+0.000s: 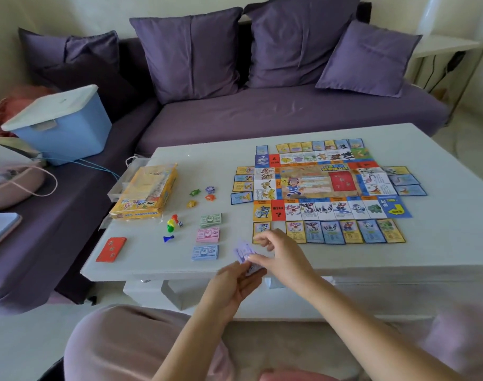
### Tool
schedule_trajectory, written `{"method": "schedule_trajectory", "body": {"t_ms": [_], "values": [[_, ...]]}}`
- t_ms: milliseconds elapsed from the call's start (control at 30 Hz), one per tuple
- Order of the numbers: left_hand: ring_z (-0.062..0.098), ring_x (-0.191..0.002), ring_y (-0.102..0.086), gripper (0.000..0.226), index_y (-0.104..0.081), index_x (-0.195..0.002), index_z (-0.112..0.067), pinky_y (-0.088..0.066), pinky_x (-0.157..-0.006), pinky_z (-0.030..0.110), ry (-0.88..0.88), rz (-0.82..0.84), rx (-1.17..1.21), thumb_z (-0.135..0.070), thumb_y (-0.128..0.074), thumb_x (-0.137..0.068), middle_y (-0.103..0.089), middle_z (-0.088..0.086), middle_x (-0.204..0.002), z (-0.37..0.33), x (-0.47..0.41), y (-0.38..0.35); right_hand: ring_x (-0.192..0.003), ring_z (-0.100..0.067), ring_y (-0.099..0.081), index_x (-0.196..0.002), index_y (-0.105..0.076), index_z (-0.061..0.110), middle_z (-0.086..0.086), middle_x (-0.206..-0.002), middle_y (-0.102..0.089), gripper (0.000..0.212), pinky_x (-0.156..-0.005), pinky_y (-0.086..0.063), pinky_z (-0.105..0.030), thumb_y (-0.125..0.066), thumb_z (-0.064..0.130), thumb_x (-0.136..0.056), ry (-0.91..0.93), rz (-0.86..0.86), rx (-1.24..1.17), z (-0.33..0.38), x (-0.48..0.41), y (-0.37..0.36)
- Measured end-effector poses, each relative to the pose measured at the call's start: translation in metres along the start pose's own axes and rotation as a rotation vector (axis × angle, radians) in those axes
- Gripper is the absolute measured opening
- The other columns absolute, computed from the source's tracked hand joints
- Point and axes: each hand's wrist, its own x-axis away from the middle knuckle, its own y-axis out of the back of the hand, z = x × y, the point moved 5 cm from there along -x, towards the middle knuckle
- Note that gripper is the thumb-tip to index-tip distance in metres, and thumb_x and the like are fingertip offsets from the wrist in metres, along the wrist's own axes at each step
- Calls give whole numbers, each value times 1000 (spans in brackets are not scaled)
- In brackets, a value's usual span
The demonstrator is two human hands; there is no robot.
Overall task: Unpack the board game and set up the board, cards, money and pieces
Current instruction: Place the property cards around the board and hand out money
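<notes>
Tabletop (454,221): carries the whole game; step judged money sorting, late in task.
Board (317,182): flat, cards (332,232) ringed round it.
Grip: left hand (232,284) and right hand (281,254) both pinch purple notes (243,251).
Money stacks (208,235): column at 9 o'clock of board.
Purple notes: 3 o'clock of blue stack (205,252), between both grips.
Next: square bundle, set beside column.

Single view, head-worn wide-angle camera: it looks forward and down from a seated position at the near long edge of the low white rectangular table (440,232). The left hand (233,284) and right hand (280,253), both holding pale purple paper banknotes (244,253), lie nearest the lens; the purple fabric sofa (262,111) lies farthest.
</notes>
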Motion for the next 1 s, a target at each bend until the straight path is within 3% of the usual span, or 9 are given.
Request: {"method": "schedule_trajectory", "body": {"t_ms": [133, 267, 400, 500, 633, 800, 900, 1000], "values": [[8, -74, -64, 18, -68, -98, -9, -52, -65, 18, -130, -11, -74, -11, -51, -96, -71, -1, -77, -7, 0, -16, -63, 1, -61, -76, -70, 20, 7, -71, -69, 14, -60, -47, -13, -82, 27, -72, -140, -95, -249, -12, 11, 22], [9, -69, -57, 18, -71, -89, -11, -46, -68, 19, -175, 70, -179, -8, -54, -94, -69, -2, -73, -5, -1, -39, -61, 0, -63, -72, -72, 20, 8, -65, -70, 11, -57, -47, -12, -81, 26, -72, -200, -137, -296, -24, 21, 40], [10, -81, -64, 19, -67, -99, -12, -49, -71, 24, -211, 198, -332, 0, -55, -90, -72, 1, -89, -9, -7, -59, -57, 0, -61, -74, -75, 18, 7, -63, -70, 7, -56, -44, -10, -78, 25, -77, -199, -74, -321, -35, 21, 60], [13, -82, -60, 18, -67, -101, -14, -51, -70, 26, -234, 259, -386, -9, -52, -94, -72, 1, -89, -7, -13, -72, -58, 0, -61, -74, -75, 22, 5, -65, -71, 7, -57, -43, -9, -75, 25, -80, -190, -4, -285, -42, 20, 74], [16, -70, -54, 20, -68, -94, -10, -53, -64, 26, -193, 190, -339, -15, -49, -96, -62, 7, -78, 0, -26, -80, -55, -1, -54, -69, -72, 19, 2, -64, -67, 19, -57, -38, -12, -68, 26, -87, -176, 105, -126, -58, 19, 97], [19, -74, -62, 23, -70, -90, -10, -56, -67, 27, -160, 97, -290, -12, -48, -97, -70, 4, -81, -3, -39, -70, -48, 4, -54, -76, -74, 19, 10, -65, -68, 10, -50, -39, -10, -73, 28, -82, -229, 212, 195, -81, 19, 127], [21, -74, -64, 19, -66, -91, -6, -58, -67, 27, -137, 67, -261, -10, -48, -96, -71, 6, -81, -5, -44, -69, -58, -3, -62, -75, -75, 21, 10, -68, -69, 12, -55, -46, -16, -77, 32, -77, -237, 256, 360, -91, 11, 131], [21, -75, -65, 16, -64, -92, -5, -58, -65, 27, -117, 54, -245, -11, -50, -95, -70, 9, -85, -5, -46, -69, -64, -2, -60, -76, -74, 21, 14, -68, -63, 14, -54, -37, -14, -77, 34, -77, -219, 299, 471, -93, 3, 127]]}}
